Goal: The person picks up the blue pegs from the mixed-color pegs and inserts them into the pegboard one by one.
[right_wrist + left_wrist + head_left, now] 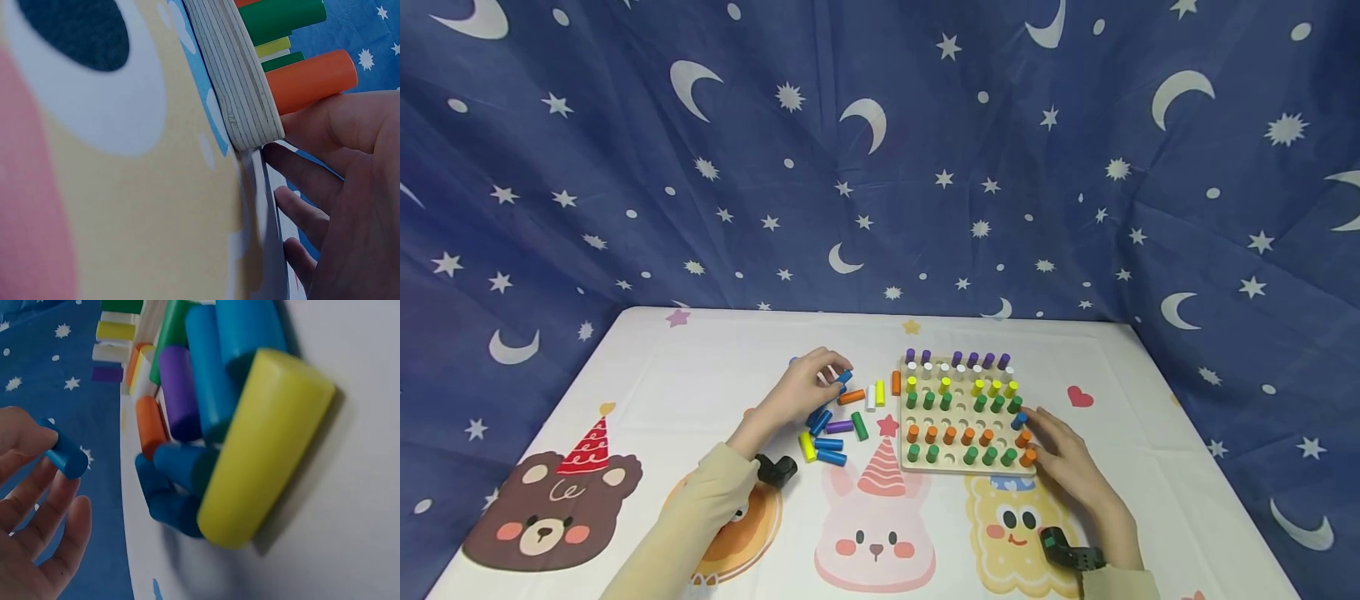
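The left hand [805,390] pinches a blue peg [67,457] beside the loose pegs [829,444], left of the pegboard [951,469]; the right hand [1067,458], fingers relaxed, touches the pegboard's right edge, likely steadying it.

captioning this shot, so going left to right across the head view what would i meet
brown bear print → left hand → loose white peg → yellow peg beside it → loose orange peg → pegboard → right hand
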{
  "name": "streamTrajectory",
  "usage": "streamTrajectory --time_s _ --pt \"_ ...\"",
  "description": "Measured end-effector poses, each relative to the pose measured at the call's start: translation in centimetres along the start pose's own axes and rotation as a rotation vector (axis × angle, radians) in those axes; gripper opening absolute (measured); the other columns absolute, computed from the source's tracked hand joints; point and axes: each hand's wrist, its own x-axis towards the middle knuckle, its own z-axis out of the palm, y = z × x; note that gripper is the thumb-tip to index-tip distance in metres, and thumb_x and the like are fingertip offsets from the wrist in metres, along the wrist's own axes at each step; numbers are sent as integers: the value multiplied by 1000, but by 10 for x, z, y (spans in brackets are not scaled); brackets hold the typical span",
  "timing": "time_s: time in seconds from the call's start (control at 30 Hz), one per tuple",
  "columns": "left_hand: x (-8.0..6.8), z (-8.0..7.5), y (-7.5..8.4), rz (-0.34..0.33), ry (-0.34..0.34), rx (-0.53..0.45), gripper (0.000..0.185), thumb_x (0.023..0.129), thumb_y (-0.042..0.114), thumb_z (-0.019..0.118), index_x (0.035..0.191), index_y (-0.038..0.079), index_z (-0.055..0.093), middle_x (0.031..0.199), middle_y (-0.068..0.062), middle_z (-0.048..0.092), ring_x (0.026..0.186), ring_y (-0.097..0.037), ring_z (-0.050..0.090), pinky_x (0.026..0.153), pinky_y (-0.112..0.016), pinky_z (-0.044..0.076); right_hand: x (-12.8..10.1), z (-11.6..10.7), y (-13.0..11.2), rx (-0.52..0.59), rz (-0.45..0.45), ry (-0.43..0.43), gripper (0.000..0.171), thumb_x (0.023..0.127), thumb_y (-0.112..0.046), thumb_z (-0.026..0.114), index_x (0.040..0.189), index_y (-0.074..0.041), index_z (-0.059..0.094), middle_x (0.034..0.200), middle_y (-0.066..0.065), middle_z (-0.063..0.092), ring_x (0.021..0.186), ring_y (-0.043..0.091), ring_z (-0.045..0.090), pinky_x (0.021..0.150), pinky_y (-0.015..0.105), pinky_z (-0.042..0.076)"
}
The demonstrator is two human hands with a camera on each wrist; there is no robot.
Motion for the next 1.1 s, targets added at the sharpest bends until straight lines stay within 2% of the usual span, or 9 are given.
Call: streamTrajectory --time_s 0.17,0.4,0.73,0.87,0.97,1.1 --pt "-2 2 10 24 -8 5 29 86 5 63 115 8 65 104 -4 64 88 -17 59 75 -28 51 0 0 0 -3 4 0 57 93 -20 55 147 -14 38 156 25 23 141 51 18 105 75 17" --pt "0 5 24 54 15 42 27 87 6 64 114 11 65 108 -1 65 89 -16 59 79 -34 53 -1 0 1 0 13 -8 57 93 -19 55 147 -15 38 156 25 22 142 51 18 105 75 16" --pt "8 18 43 125 18 30 27 86 6 65 113 12 65 107 0 65 90 -16 61 82 -39 54 -2 0 2 -2 10 -5 57 93 -18 55 147 -14 38 156 25 23 141 52 18 105 75 17" --pt "11 22 50 166 21 38 27 86 6 65 112 12 65 106 0 65 88 -15 62 80 -35 54 -1 0 1 -2 5 -3 57 93 -19 55 147 -14 38 156 25 23 141 52 18 105 76 16" --pt "14 25 55 179 16 46 26 86 7 65 112 12 65 107 2 65 89 -14 62 79 -32 53 1 0 0 -3 5 -5 58 93 -18 55 147 -14 37 156 25 22 141 52 17 105 76 15" --pt "18 31 62 184 -8 22 27 86 7 65 113 12 64 107 2 64 90 -14 61 80 -36 54 1 0 0 -3 8 -8 58 92 -18 55 147 -14 37 156 25 22 141 51 17 105 76 15"
